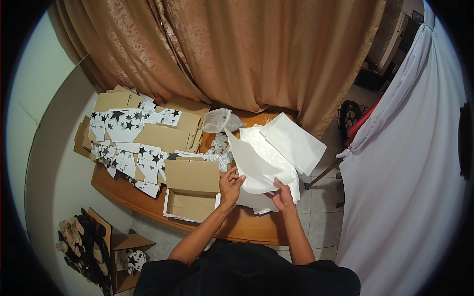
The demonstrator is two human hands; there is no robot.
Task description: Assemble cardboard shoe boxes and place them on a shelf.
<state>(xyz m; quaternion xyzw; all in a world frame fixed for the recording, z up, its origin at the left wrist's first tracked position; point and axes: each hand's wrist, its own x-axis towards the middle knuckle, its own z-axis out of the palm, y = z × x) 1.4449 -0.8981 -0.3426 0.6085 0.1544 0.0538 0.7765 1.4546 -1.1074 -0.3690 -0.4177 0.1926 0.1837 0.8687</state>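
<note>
A large sheet of thin white paper point(259, 170), bent and lifted off the table, is between my two hands. My left hand point(229, 189) is closed at its left edge, thumb and fingers pinched together. My right hand point(282, 196) grips the near right part, thumb on top and fingers partly hidden underneath. More white sheets point(294, 143) lie fanned out beneath and beyond it. Just left of my left hand stands an open cardboard box point(191, 204), its brown lid raised and its inside bare.
Flat cardboard boxes point(163, 135) and star-printed white pieces point(126, 126) are piled on the table's left. Small clear packets point(220, 148) and a clear plastic bag point(217, 121) lie mid-table. A brown curtain point(247, 54) hangs behind, a white cloth point(405, 163) at right; shoes point(84, 241) stand lower left.
</note>
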